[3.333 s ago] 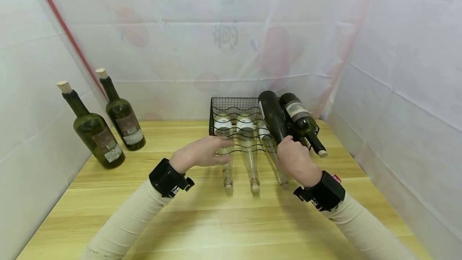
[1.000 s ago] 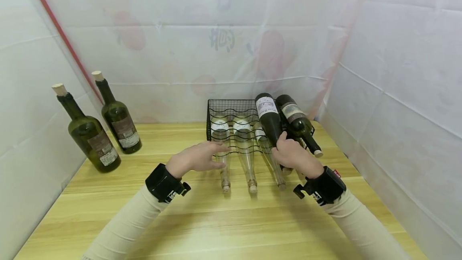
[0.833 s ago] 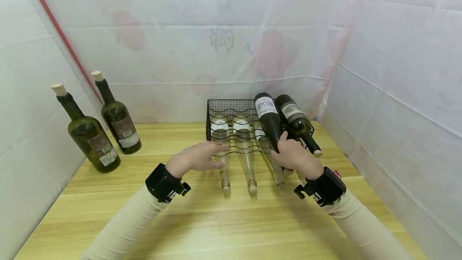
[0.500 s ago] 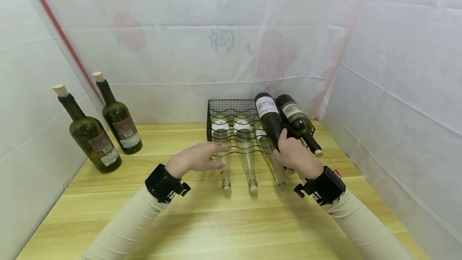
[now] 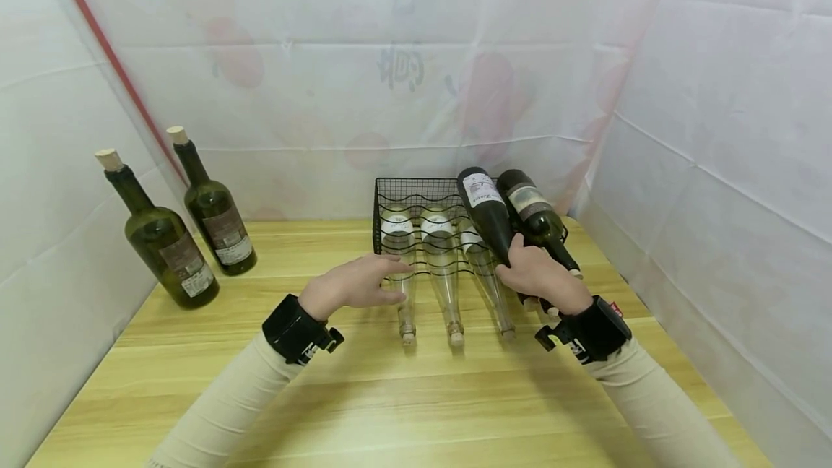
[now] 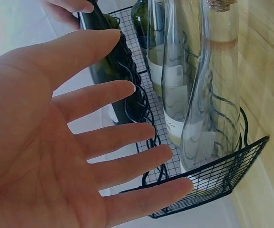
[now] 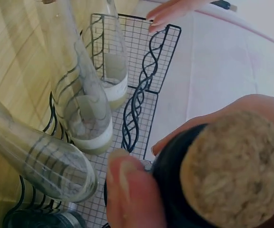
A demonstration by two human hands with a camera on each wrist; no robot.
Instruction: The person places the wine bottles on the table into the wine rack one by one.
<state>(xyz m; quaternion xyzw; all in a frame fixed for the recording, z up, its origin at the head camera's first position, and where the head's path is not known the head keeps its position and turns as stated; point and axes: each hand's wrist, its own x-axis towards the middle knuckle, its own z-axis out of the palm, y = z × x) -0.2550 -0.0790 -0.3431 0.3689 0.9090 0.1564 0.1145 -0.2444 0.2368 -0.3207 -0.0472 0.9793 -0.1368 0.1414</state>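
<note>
- Light wooden worktop (image 5: 390,410) fills the lower half of the head view; both cream-sleeved forearms with black wrist straps come in from the bottom edge.
- Left hand (image 5: 354,282), centre of frame: fingers (image 6: 127,142) straight and spread, holding nothing, tips at the front left edge of the black wire wine rack (image 5: 416,190), by the leftmost clear bottle.
- Right hand (image 5: 536,273), right of centre: fingers curled round the neck of a dark green glass wine bottle with a white label (image 5: 486,211). Right wrist view shows its cork (image 7: 234,168) facing the camera, thumb across the neck.
- That bottle lies tilted on the rack's upper tier, base toward the back wall, neck toward the person.
- Just right of it, touching or nearly so, a second dark green wine bottle with a grey label (image 5: 533,215), same tilt, at the rack's right end.
- Lower tier: three clear glass bottles with white labels (image 5: 443,266) side by side, necks sticking out onto the worktop.
- Far left of frame: two upright olive-green corked wine bottles (image 5: 162,244), well apart from the rack, near the white sheet wall.
</note>
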